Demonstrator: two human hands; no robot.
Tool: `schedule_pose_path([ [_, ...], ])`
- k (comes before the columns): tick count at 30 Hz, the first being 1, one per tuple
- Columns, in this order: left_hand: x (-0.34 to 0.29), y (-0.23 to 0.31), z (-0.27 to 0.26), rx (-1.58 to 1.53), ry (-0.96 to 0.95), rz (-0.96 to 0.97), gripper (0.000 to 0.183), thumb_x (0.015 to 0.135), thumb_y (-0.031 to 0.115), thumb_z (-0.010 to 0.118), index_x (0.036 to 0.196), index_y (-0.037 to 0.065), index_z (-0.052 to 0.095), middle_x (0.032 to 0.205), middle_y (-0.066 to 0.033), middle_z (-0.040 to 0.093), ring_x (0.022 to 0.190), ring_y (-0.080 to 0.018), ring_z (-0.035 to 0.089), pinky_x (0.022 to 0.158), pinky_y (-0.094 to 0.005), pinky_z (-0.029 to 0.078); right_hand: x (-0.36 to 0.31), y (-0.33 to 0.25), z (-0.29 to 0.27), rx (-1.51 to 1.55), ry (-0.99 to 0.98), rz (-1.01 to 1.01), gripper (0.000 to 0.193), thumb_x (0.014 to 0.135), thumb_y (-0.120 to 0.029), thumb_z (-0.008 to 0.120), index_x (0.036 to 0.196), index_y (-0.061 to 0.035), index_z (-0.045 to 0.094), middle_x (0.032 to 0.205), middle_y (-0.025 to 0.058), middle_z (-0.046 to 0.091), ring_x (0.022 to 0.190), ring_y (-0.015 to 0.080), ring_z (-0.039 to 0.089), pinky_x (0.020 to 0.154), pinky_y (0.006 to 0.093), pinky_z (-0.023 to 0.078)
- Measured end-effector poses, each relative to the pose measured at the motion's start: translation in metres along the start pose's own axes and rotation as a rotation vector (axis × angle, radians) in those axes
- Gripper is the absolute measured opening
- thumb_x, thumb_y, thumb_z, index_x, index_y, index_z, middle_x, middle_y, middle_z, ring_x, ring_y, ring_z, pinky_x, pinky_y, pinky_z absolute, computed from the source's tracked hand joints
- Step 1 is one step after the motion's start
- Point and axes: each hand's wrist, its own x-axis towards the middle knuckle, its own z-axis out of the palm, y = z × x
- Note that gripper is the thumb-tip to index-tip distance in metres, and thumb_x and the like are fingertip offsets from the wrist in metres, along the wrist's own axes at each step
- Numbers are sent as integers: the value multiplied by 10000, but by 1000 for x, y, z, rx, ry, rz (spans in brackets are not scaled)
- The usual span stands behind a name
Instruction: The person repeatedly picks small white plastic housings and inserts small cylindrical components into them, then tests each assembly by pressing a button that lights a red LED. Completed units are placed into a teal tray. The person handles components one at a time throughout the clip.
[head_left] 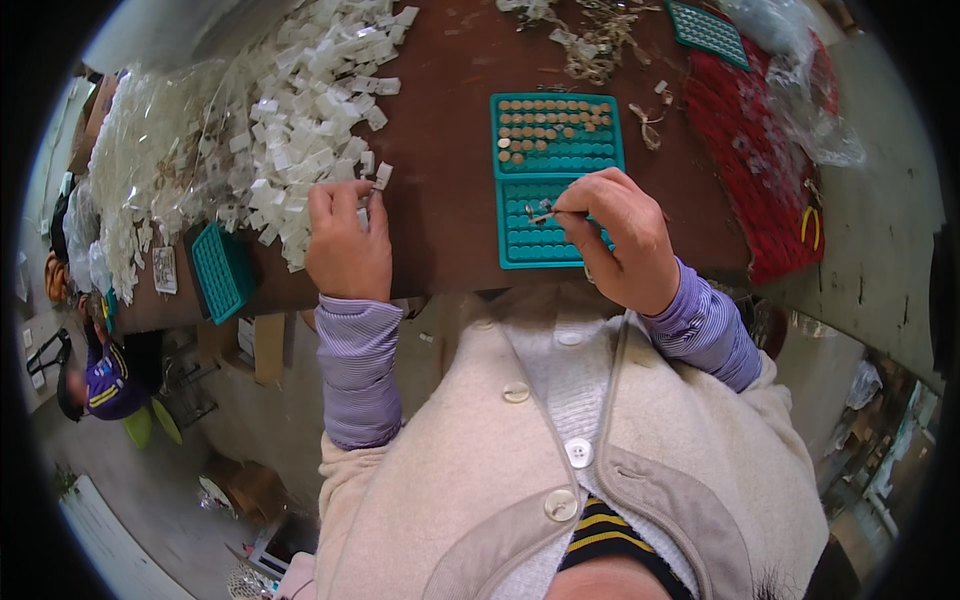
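Observation:
At the edge of a heap of small white plastic pieces (pixel 300 130), my left hand (pixel 348 245) pinches one white rectangular piece (pixel 383 176) between thumb and fingers. My right hand (pixel 628 240) is closed over the near half of a teal tray (pixel 510 250). Between its fingertips is a thin, small piece (pixel 541 217), too small to name surely. Rows of round tan discs (pixel 545 118) sit in the tray's far half. Other tiny bits lie by the right fingertips, partly hidden by the hand.
Left of the heap lie clear plastic bags (pixel 160 150), and a teal perforated basket (pixel 222 270) stands at the table edge. At right is a red cloth (pixel 730 150) with yellow-handled pliers (pixel 810 228). Tangled scraps (pixel 595 50) lie far back. Another person (pixel 110 385) is at far left.

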Motion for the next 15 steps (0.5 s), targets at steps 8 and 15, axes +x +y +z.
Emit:
schedule_pose_path([
  [8, 3, 97, -17, -303, -64, 499, 228, 914, 13, 785, 1103, 129, 734, 1186, -107, 746, 914, -265, 778, 663, -360, 623, -4, 1, -24, 374, -19, 115, 60, 1008, 68, 630, 1039, 17, 621, 1108, 169, 700, 984, 249, 742, 871, 346, 598],
  [15, -20, 139, -2, -1275, -271, -224, 302, 967, 46, 807, 1231, 13, 665, 1098, -49, 729, 772, -63, 652, 554, -191, 471, -25, -9, -13, 899, 292, 430, 20, 1039, 14, 630, 1046, 30, 620, 957, 82, 678, 934, 167, 757, 809, 291, 618],
])
